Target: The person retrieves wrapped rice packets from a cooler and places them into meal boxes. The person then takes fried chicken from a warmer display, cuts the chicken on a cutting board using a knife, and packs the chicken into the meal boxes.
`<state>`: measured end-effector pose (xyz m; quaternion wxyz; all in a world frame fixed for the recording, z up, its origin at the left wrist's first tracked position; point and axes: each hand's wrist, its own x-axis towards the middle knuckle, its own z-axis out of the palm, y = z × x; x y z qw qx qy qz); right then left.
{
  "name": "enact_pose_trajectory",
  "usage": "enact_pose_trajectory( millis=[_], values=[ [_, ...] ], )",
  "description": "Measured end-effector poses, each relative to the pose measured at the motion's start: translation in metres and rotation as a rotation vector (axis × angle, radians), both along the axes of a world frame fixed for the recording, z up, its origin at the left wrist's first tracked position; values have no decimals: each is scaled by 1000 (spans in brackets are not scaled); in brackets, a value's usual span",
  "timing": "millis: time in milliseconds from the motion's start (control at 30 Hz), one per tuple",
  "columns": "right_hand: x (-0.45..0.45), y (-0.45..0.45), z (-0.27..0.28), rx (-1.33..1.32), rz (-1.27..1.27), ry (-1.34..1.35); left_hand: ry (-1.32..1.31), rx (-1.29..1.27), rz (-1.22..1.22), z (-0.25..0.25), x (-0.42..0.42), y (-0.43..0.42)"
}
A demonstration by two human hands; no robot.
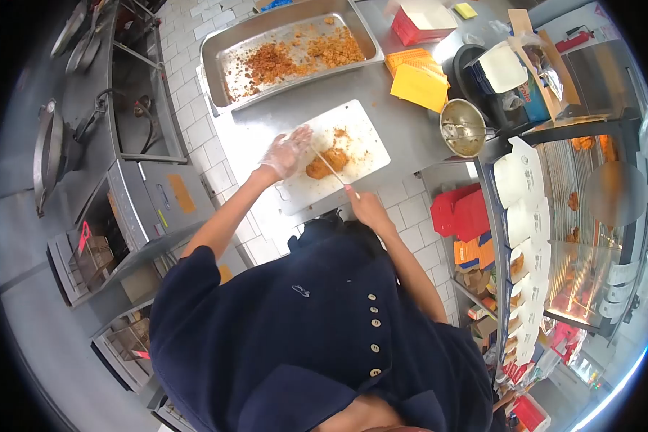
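A white cutting board lies on the steel counter with a piece of fried chicken and loose crumbs on it. My right hand, bare, is closed round the handle of a knife. The knife's blade crosses over the chicken, its tip pointing toward my left hand. That hand wears a clear plastic glove and rests at the board's left side, fingers stretched out close to the blade tip. Whether the fingers touch the blade I cannot tell.
Beyond the board stands a deep steel pan with fried crumbs. Yellow and orange cartons and a metal bowl are to the right. Open white boxes line a shelf beside a lit warming cabinet. Fryers stand at left.
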<state>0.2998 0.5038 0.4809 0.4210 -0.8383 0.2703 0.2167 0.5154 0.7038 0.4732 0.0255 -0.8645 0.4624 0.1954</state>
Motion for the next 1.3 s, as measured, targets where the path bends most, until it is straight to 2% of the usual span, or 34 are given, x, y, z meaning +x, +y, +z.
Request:
enact_pose_trajectory(
  millis=[67, 133, 167, 267, 300, 333, 433, 567, 667, 700, 733, 767, 800, 867, 900, 933, 1000, 1033, 1100, 1167, 1300],
  values=[
    [-1, 13, -10, 46, 52, 15, 32, 40, 36, -21, -8, 17],
    [-4, 26, -42, -124, 54, -45, 59, 6, 43, -45, -12, 27],
    [-11, 31, -50, -113, 53, -32, 26, 10, 23, -52, -12, 31],
    [-15, 27, -53, -39, 72, -10, -62, 94, -42, -22, -14, 27],
    [-5, 19, -43, 15, 69, 3, -60, 87, -56, -52, -4, 32],
    [7, 12, -33, 64, 66, 14, -78, 89, -58, -44, 3, 32],
    [3, 16, -30, -1, 102, 17, 9, 73, 41, -25, -16, 33],
    [-7, 31, -48, -116, 103, -3, -78, 36, -22, -49, -25, 48],
    [-6, 19, -69, 38, 122, 15, -119, -46, -18, -42, -26, 47],
    [-6, 13, -67, 31, 107, -6, -153, -338, 101, -51, -37, 51],
    [-20, 14, -63, 9, 72, -77, -164, -626, 211, -61, -52, 55],
    [-27, 12, -60, -18, 30, -149, -145, -714, 235, -68, -57, 52],
    [-36, 5, -44, -22, -2, -146, -131, -718, 206, -62, -61, 39],
    [-49, -12, 6, 160, -151, 20, -34, -550, 160, -43, -67, 9],
    [-65, -18, -1, 151, -187, 19, -77, -636, 19, -66, -63, -1],
    [-83, -23, -10, 140, -272, -5, -59, -650, -27, -61, -59, -13],
    [-120, -38, -18, 86, -434, -31, -141, -434, -134, -53, -55, -50],
    [-138, -41, -16, 95, -476, -68, -97, -358, -155, -67, -49, -63],
    [-171, -44, -17, 105, -565, -87, -75, -397, -152, -68, -45, -75],
    [-200, -43, -18, 142, -700, -114, -148, -734, -245, -86, -42, -76],
    [-244, -42, -33, 268, -936, -217, -142, -729, -299, -70, -53, -74]
  ],
)
